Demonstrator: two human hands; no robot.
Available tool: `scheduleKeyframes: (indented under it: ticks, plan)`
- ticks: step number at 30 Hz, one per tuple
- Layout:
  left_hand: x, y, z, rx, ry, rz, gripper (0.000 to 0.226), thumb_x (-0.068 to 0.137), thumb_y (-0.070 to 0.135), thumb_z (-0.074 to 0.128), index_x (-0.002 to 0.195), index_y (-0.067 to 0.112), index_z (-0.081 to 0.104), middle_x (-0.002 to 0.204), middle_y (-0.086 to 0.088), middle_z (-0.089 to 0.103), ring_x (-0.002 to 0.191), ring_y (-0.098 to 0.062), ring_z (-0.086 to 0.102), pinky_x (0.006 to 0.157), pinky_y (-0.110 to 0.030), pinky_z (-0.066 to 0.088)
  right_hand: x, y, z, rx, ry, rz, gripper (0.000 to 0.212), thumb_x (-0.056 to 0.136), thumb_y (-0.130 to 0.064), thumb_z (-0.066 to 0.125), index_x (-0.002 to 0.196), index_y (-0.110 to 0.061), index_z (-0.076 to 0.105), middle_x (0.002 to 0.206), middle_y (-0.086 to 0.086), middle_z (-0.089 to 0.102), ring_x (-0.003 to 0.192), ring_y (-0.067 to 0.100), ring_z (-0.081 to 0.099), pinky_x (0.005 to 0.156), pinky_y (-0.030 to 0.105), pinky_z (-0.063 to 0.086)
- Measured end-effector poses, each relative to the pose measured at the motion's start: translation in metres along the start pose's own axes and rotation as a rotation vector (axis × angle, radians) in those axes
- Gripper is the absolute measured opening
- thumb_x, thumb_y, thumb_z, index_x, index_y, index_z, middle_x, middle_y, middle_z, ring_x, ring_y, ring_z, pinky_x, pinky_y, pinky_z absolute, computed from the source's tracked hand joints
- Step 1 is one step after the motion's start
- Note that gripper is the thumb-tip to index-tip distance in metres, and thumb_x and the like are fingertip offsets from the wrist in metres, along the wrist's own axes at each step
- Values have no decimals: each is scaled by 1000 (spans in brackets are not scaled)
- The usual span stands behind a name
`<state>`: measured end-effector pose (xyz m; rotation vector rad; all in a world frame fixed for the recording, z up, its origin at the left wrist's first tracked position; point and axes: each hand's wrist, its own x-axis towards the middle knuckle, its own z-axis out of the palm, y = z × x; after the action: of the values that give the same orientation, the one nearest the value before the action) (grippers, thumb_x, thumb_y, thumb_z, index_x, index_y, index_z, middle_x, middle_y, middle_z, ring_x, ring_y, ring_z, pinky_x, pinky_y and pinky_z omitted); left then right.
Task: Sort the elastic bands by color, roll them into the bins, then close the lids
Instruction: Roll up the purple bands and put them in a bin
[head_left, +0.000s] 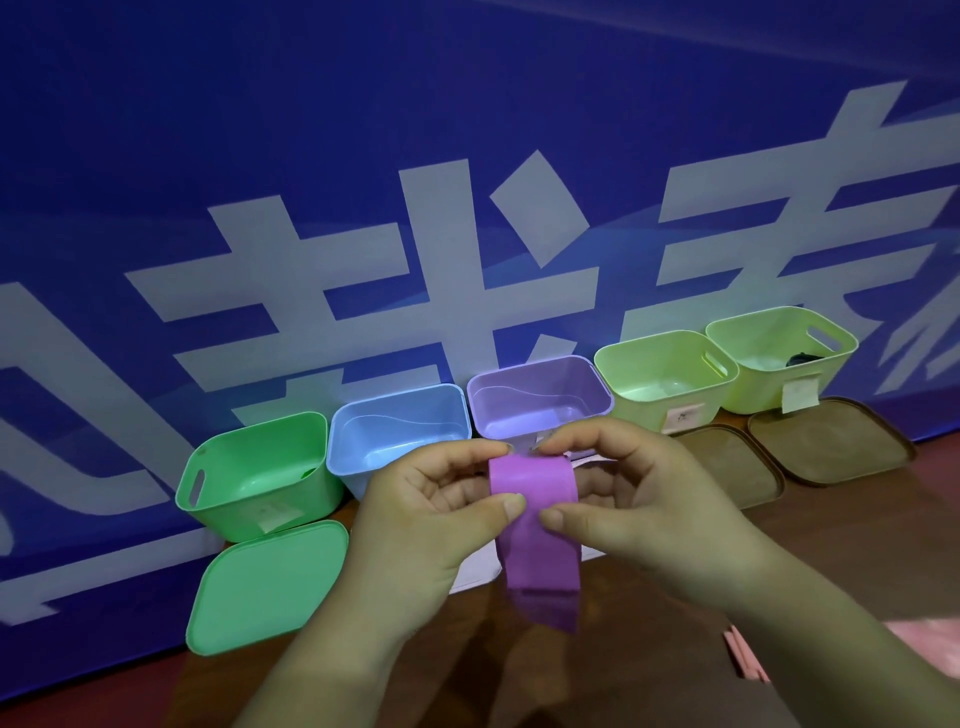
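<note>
A huge blue banner (363, 156) with pale block characters fills the whole upper part of the frame and runs down behind everything. Below it, across the lower right, a dark reddish-brown table (857, 545) shows.

Along the foot of the banner stands a row of five open bins, climbing from centre left to the right edge: a green bin (249, 499), a blue bin (363, 447), a purple bin (524, 410), a pale yellow-green bin (660, 405) and a second yellow-green bin (753, 384) with something small and dark inside. A green lid (260, 587) lies flat in front of the green bin, at lower left. Two brown lids (826, 441) lie in front of the yellow-green bins, one partly hidden behind the right hand.

In the centre foreground both hands are raised together. The left hand (421, 519) and right hand (639, 509) pinch a wide purple elastic band (535, 525) between them, just in front of the purple bin. Each thumb presses the band's near face around its middle, the two thumbs almost touching, while the forefingers curl over its top edge where it folds over. Both grips are closed on the band; the other fingers are tucked behind it. The band's lower end hangs loose below the hands, above the table.

At the lower right edge, something pink (748, 660) lies on the table.
</note>
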<state>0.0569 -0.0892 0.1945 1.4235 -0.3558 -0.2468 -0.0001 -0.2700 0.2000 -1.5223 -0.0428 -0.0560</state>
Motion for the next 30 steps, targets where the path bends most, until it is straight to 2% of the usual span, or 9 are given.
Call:
scheduleKeyframes:
  ticks: [4,7,9,12,17,21,23,26,30]
  plan:
    - [-6,-1,8,-43,-6,-16,41,58,1,77,98,6,72,85,-10,78,78,-17,74,68,-23,58,-11,2,-4,85,15,7,39,63,-4,83,97,-21,73,89,18,73,77,23,70,70,34,57]
    - [-9,-5,16,-43,-30,-21,41,61,2,77,102,6,71,85,-11,78,77,-17,74,67,-24,58,-16,5,-12,103,43,56,49,53,-17,93,98,-21,74,88,38,65,75,31,65,72,44,55]
    - [-11,-8,22,-46,-58,-29,44,63,-2,80,105,6,70,86,-11,78,77,-17,73,68,-24,58,-18,4,-17,133,86,91,43,56,-8,86,96,-24,76,90,32,70,76,30,68,75,44,57]
    - [-14,-14,32,-26,-81,-20,50,66,-8,79,111,10,69,92,-8,77,83,-19,73,73,-28,59,-19,5,-27,132,114,124,45,55,-6,82,94,-28,78,99,15,75,80,25,72,78,40,59]
    - [-17,-17,47,-7,-36,-2,48,66,-4,75,106,24,73,95,-7,76,85,-22,70,76,-34,59,-20,8,-42,181,85,171,48,53,-3,83,96,-23,78,103,17,74,83,21,70,79,35,59]
    - [-16,-15,62,46,12,26,49,63,2,80,104,29,72,102,-6,75,87,-25,69,78,-35,59,-15,8,-58,181,40,214,66,38,-23,97,100,-22,76,106,12,74,93,22,71,84,40,57]
    - [-13,-13,69,56,12,65,49,62,9,81,106,29,73,113,0,73,90,-25,68,81,-34,58,-13,3,-66,199,33,233,60,43,-17,95,100,-21,76,106,12,74,95,23,71,81,39,56]
    - [-7,-13,75,115,14,76,50,65,4,82,109,28,73,117,-3,71,92,-24,68,83,-34,55,-11,-4,-78,262,9,273,52,52,3,89,99,-10,74,105,15,74,91,26,72,73,33,57]
    - [-4,-13,90,215,57,81,50,65,7,82,106,35,74,106,-1,74,85,-23,67,80,-31,54,-11,-13,-94,286,-2,313,52,55,-1,78,107,-5,69,97,16,75,81,21,73,63,27,58]
